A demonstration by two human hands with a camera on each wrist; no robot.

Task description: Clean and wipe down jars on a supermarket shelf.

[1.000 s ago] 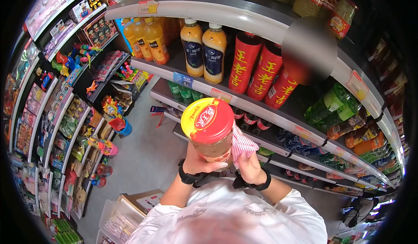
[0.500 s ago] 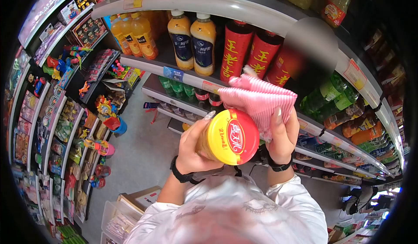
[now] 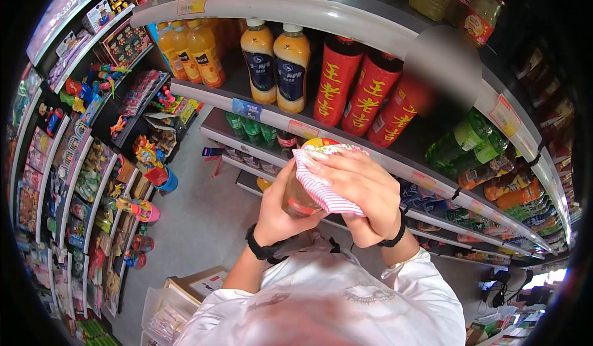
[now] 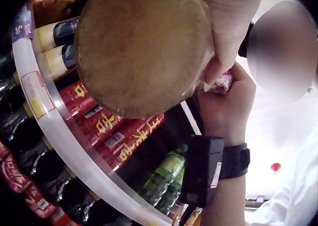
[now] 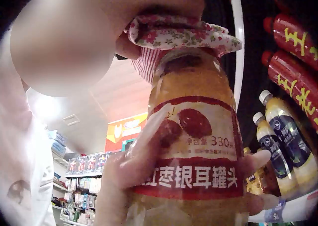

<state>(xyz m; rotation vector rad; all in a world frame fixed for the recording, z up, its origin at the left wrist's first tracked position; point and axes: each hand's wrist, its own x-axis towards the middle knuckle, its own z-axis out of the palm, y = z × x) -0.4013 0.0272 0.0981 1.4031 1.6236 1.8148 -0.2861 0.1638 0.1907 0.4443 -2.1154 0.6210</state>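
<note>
My left hand (image 3: 275,207) grips a jar (image 5: 189,171) around its body. It holds amber contents, and its label has red bands, a picture of red dates and Chinese print. In the left wrist view the round base of the jar (image 4: 144,47) faces the camera. My right hand (image 3: 374,191) holds a folded cloth (image 3: 327,195) over the lid, fingers laid across the top. Pink stripes cover one side of the cloth; small flowers cover the other, seen in the right wrist view on the cloth (image 5: 184,35). Only a sliver of the red and yellow lid (image 3: 315,142) shows.
Ahead stands a shelf (image 3: 278,116) with red drink bottles (image 3: 336,80), orange-yellow bottles with dark labels (image 3: 259,62) and green bottles (image 3: 460,139). More jars (image 3: 482,12) stand on the level above. Toy racks (image 3: 92,161) line the left; a box (image 3: 197,284) sits on the floor.
The cloth was first beside the jar, then raised and spread in my right hand; now it lies over the lid under that hand. The jar, tipped toward me half a second ago, has turned more upright.
</note>
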